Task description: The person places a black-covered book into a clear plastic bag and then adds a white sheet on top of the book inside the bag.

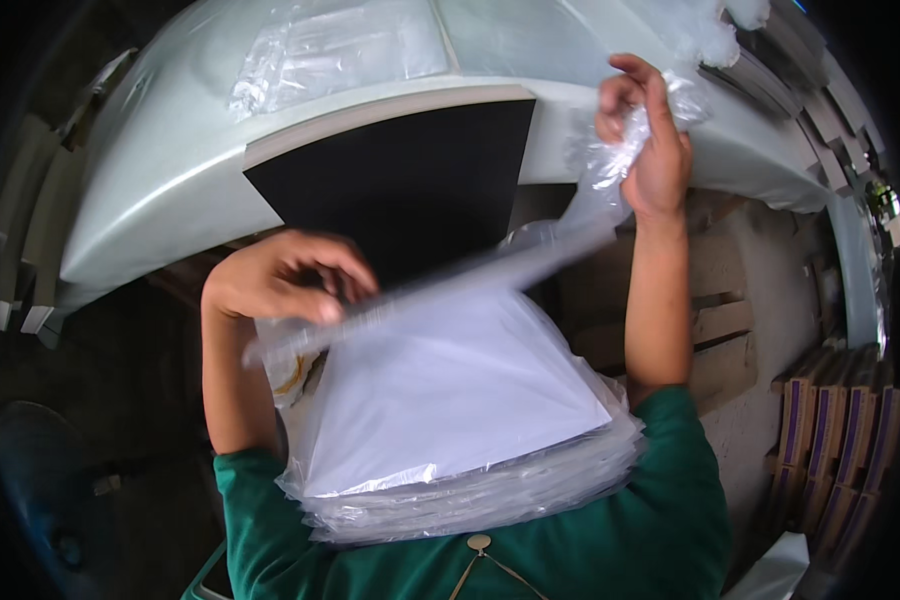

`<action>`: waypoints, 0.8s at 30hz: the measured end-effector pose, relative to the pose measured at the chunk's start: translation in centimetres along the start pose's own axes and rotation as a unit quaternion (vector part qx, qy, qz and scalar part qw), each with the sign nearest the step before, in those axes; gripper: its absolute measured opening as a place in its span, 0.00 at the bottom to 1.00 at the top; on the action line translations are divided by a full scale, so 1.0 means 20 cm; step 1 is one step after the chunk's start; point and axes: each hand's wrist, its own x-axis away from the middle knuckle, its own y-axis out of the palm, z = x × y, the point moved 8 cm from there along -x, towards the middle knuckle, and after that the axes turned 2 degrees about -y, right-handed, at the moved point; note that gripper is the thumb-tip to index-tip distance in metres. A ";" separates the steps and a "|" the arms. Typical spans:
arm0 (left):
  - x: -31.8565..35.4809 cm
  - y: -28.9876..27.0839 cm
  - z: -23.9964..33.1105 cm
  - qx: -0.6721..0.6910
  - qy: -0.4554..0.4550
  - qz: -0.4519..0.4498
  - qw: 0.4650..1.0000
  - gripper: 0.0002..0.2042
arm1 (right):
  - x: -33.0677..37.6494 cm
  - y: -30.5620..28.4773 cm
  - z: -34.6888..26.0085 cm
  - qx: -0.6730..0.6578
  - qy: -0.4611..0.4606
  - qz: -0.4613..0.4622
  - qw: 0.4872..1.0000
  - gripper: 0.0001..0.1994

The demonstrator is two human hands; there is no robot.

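My right hand (655,150) is raised at the upper right, with fingers closed round a bunched clear plastic bag (618,165). The bag stretches down to the left as a blurred band. At its left part is my left hand (285,278), loosely curled, thumb and fingertips apart beside the bag's upper edge. Whether they touch it is blurred. Below the band, against my body, lies a stack of clear plastic bags (470,495) with a white sheet-like surface (460,400) on top. Beyond my hands, a black rectangular panel (400,180) with a pale thick edge rests at the table's near edge.
A pale covered table (160,190) curves across the far side, bearing a pile of clear plastic packs (345,50). Pale-edged panels (40,230) stand at the left. Stacked brown slabs with purple stripes (830,430) are at the lower right, near a wooden pallet (715,330).
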 end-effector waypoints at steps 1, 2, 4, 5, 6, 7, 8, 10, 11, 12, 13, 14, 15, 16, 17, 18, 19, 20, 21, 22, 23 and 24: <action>-0.09 0.08 0.09 -0.043 -0.015 -0.088 0.995 0.21 | -0.04 0.06 -0.02 0.006 -0.004 -0.010 1.000 0.20; -0.10 0.09 0.09 -0.034 -0.018 -0.080 0.996 0.23 | -0.06 0.10 -0.04 0.013 -0.016 -0.030 0.999 0.20; -0.17 0.18 0.16 -0.090 -0.038 -0.101 0.990 0.20 | -0.11 0.17 -0.07 0.029 -0.042 -0.078 0.996 0.21; -0.23 0.17 0.23 -0.104 0.019 -0.015 0.994 0.16 | -0.11 0.26 -0.04 -0.055 -0.014 -0.122 0.991 0.22; -0.26 0.18 0.30 -0.112 0.072 0.072 0.988 0.12 | -0.07 0.38 0.00 -0.142 0.018 -0.164 0.976 0.23; -0.22 0.11 0.35 -0.073 0.140 0.285 0.945 0.09 | -0.01 0.50 0.08 -0.208 0.097 -0.169 0.959 0.25; -0.12 0.07 0.31 -0.073 0.200 0.477 0.853 0.10 | 0.09 0.61 0.16 -0.267 0.173 -0.171 0.932 0.28; -0.04 0.09 0.23 0.018 0.254 0.594 0.764 0.12 | 0.26 0.70 0.26 -0.299 0.242 -0.138 0.913 0.32; -0.06 0.10 0.20 -0.056 0.221 0.572 0.788 0.15 | 0.31 0.68 0.31 -0.286 0.235 -0.137 0.919 0.32; -0.09 0.13 0.23 -0.102 0.200 0.533 0.816 0.11 | 0.35 0.66 0.34 -0.274 0.231 -0.134 0.924 0.32; -0.10 0.14 0.16 -0.104 0.153 0.519 0.835 0.09 | 0.38 0.63 0.35 -0.303 0.246 -0.102 0.915 0.31; -0.11 0.16 0.09 -0.106 0.105 0.501 0.852 0.08 | 0.41 0.61 0.36 -0.309 0.273 -0.102 0.905 0.29; -0.10 0.17 0.00 0.067 0.090 0.523 0.845 0.10 | 0.45 0.60 0.37 -0.313 0.301 -0.102 0.895 0.27; -0.09 0.16 -0.04 0.107 0.066 0.501 0.856 0.10 | 0.49 0.60 0.37 -0.318 0.328 -0.102 0.884 0.25; -0.07 0.15 -0.05 0.106 0.054 0.507 0.854 0.10 | 0.50 0.59 0.36 -0.298 0.343 -0.063 0.888 0.19; -0.05 0.14 -0.06 0.106 0.042 0.512 0.851 0.09 | 0.50 0.56 0.37 -0.278 0.333 -0.046 0.900 0.17; -0.06 0.15 -0.04 0.134 0.064 0.508 0.849 0.09 | 0.51 0.51 0.40 -0.258 0.321 -0.029 0.911 0.14; -0.07 0.17 -0.03 0.164 0.086 0.501 0.846 0.09 | 0.52 0.48 0.41 -0.237 0.310 -0.010 0.921 0.12; -0.08 0.18 -0.02 0.193 0.107 0.493 0.841 0.09 | 0.51 0.46 0.39 -0.214 0.306 0.016 0.927 0.08; -0.09 0.17 0.00 0.143 0.105 0.493 0.851 0.09 | 0.50 0.45 0.39 -0.186 0.288 0.008 0.939 0.08; -0.08 0.17 0.03 0.093 0.102 0.493 0.859 0.09 | 0.50 0.45 0.39 -0.159 0.271 0.000 0.949 0.08; -0.08 0.16 0.04 0.042 0.098 0.492 0.864 0.09 | 0.50 0.44 0.38 -0.131 0.254 -0.009 0.958 0.08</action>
